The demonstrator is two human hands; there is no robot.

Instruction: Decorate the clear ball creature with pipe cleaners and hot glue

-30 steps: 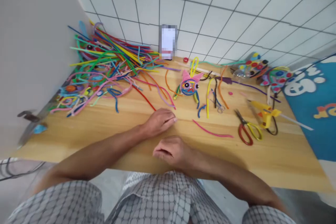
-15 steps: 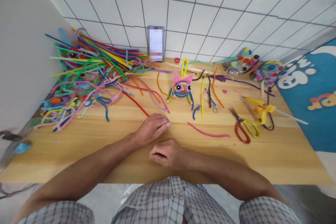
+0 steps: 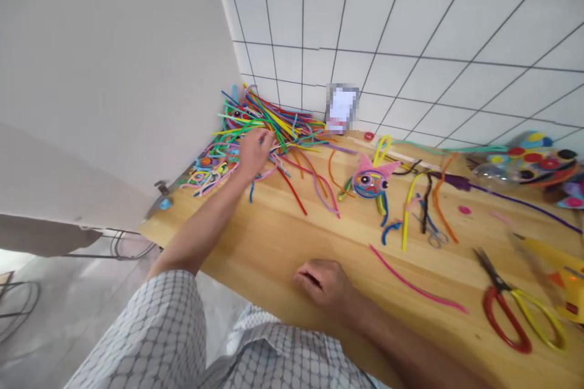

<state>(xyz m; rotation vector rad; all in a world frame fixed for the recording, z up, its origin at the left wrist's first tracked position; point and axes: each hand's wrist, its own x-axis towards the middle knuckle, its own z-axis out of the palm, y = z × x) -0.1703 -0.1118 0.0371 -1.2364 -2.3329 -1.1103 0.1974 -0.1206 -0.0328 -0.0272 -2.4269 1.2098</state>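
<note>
My left hand (image 3: 255, 149) is over the heap of coloured pipe cleaners (image 3: 292, 124) at the back left, fingers bent and apart, with nothing visible in them. Whether the fingertips touch the pipe cleaners I cannot tell. My right hand (image 3: 323, 282) rests on the table near its front edge, curled into a loose, hollow fist holding nothing. Beyond it sits a small pipe-cleaner figure (image 3: 370, 183) with googly eyes, pink pointed ears and a yellow loop on top. A pink pipe cleaner (image 3: 417, 287) lies to the right of my right hand.
Scissors (image 3: 502, 292) with red and yellow handles lie at the right, beside a yellow glue gun (image 3: 559, 273). Loose pipe cleaners and small scissors (image 3: 435, 234) lie beside the figure. A phone (image 3: 341, 108) leans on the tiled wall. Decorated crafts (image 3: 533, 158) stand back right.
My left hand has moved from the middle of the table to the pipe-cleaner heap. The view has swung left. My right hand stays curled on the table.
</note>
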